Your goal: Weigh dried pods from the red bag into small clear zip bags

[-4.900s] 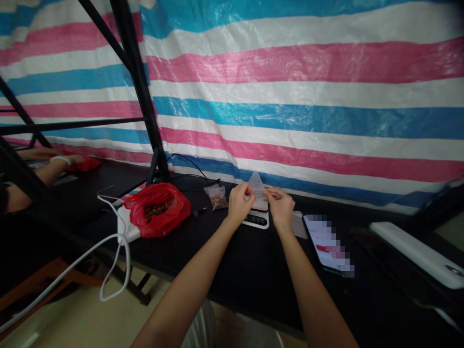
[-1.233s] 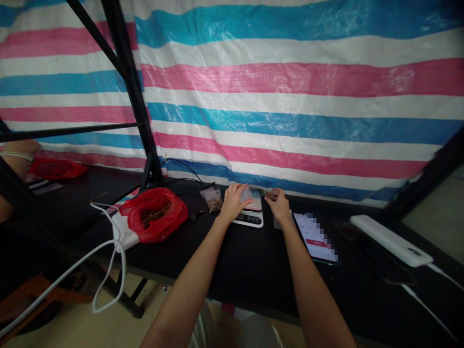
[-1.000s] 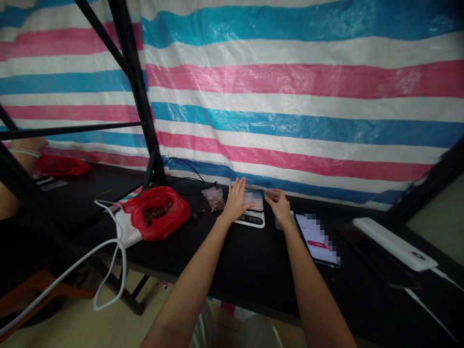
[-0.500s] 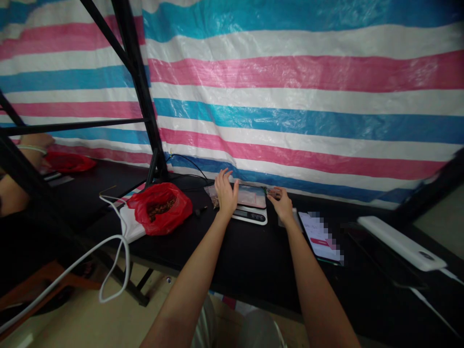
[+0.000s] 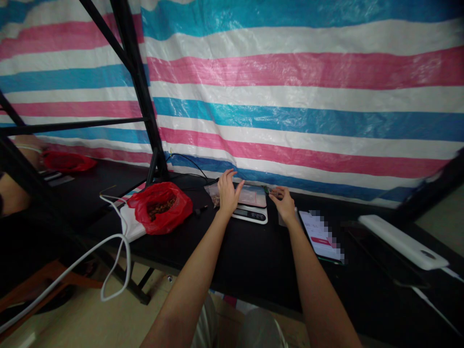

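Head view, looking down over a black bench (image 5: 253, 251) against a striped pink, blue and white tarp (image 5: 297, 96). Left hand (image 5: 227, 192) spread wide, fingers splayed, hovering at the left edge of a small kitchen scale (image 5: 250, 212), holding nothing. Flat on the scale's platform, a clear plastic pouch (image 5: 252, 195), looking empty or nearly so. Right hand (image 5: 284, 205) just right of the scale, fingers curled narrow around something small and dark; too small to tell exactly what. Behind the left hand, a second little clear bag (image 5: 213, 192) with brown bits inside, lying on the bench.

Further left, a red plastic bag (image 5: 161, 208) gaping open on brown pieces, sitting on something white, with a white cable (image 5: 108, 251) looping off the bench edge. To the right, a phone (image 5: 321, 237) lying flat just beside the right wrist, then a long white device (image 5: 402, 241) well apart. Black frame post (image 5: 137, 87) rising at the left. Far left, another person's arm (image 5: 12, 198) near another red bag (image 5: 67, 162).

Judging the pouch: feather-light, thin, limp and slick, likely to slide or flutter at a touch. Best pinched at the top rim with thumb and forefinger, one side each, rather than pressed from above.
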`<action>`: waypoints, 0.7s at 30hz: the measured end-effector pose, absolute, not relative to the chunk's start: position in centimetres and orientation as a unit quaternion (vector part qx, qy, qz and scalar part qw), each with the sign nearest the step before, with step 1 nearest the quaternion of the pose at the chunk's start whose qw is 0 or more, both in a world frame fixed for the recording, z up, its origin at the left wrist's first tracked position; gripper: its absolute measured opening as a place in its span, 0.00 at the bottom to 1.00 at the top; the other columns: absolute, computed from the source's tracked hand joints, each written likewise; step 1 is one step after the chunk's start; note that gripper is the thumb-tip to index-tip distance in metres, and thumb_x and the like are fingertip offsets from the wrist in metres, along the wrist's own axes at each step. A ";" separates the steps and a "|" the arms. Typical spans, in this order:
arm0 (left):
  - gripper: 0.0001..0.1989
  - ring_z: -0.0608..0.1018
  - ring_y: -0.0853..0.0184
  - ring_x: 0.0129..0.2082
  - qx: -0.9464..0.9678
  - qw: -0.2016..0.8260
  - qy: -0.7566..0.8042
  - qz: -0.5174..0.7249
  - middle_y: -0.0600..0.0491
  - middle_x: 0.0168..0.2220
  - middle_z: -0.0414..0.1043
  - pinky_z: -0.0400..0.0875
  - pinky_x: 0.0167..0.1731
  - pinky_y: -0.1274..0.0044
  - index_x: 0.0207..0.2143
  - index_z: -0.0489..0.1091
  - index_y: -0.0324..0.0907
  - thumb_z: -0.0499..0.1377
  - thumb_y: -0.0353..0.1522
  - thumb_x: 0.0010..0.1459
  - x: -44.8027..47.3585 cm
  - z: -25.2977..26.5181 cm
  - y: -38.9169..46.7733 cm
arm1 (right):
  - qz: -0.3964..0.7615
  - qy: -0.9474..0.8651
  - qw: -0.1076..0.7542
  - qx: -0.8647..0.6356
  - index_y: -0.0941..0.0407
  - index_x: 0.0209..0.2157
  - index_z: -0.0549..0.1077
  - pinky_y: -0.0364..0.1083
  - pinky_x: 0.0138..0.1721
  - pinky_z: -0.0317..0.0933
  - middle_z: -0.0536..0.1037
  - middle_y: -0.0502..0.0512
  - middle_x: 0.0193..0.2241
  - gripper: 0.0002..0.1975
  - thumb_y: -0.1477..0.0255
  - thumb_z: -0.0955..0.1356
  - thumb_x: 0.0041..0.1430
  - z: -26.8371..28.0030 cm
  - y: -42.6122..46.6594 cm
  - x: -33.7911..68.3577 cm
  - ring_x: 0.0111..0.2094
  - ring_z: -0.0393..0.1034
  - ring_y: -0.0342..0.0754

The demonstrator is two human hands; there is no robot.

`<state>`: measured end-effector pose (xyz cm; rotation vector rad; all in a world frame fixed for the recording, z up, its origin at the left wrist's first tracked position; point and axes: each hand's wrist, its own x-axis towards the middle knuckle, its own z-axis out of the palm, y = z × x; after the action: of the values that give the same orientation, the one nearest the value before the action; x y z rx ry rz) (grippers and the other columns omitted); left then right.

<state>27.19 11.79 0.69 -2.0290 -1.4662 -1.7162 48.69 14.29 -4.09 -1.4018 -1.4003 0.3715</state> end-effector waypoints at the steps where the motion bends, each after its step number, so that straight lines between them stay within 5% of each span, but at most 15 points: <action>1: 0.21 0.60 0.61 0.56 -0.686 0.051 -0.470 -0.554 0.43 0.53 0.60 0.53 0.54 0.67 0.50 0.58 0.40 0.51 0.42 0.57 27.2 0.7 11.8 | 0.155 -0.588 0.534 -0.588 0.54 0.41 0.63 0.52 0.44 0.63 0.76 0.57 0.40 0.20 0.68 0.68 0.45 -4.1 14.3 48.7 0.40 0.71 0.51; 12: 0.42 0.50 0.56 0.62 -0.838 -0.057 -0.389 -0.379 0.42 0.59 0.52 0.45 0.58 0.61 0.58 0.49 0.40 0.61 0.46 0.45 27.7 -1.3 13.3 | 0.154 -0.589 0.527 -0.593 0.55 0.42 0.64 0.52 0.43 0.63 0.76 0.58 0.39 0.20 0.69 0.68 0.45 -3.8 14.0 48.5 0.39 0.72 0.50; 21: 0.36 0.62 0.57 0.55 -0.852 -0.062 -0.413 -0.315 0.47 0.53 0.62 0.43 0.57 0.60 0.56 0.55 0.46 0.61 0.44 0.45 27.5 -1.5 13.0 | 0.157 -0.596 0.525 -0.587 0.55 0.43 0.64 0.53 0.43 0.63 0.76 0.57 0.39 0.21 0.69 0.68 0.44 -4.2 14.2 48.6 0.38 0.72 0.50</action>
<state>27.50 13.03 -1.46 -2.7884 -1.3497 -1.0315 48.56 14.22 -4.20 -1.4050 -1.4252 0.3752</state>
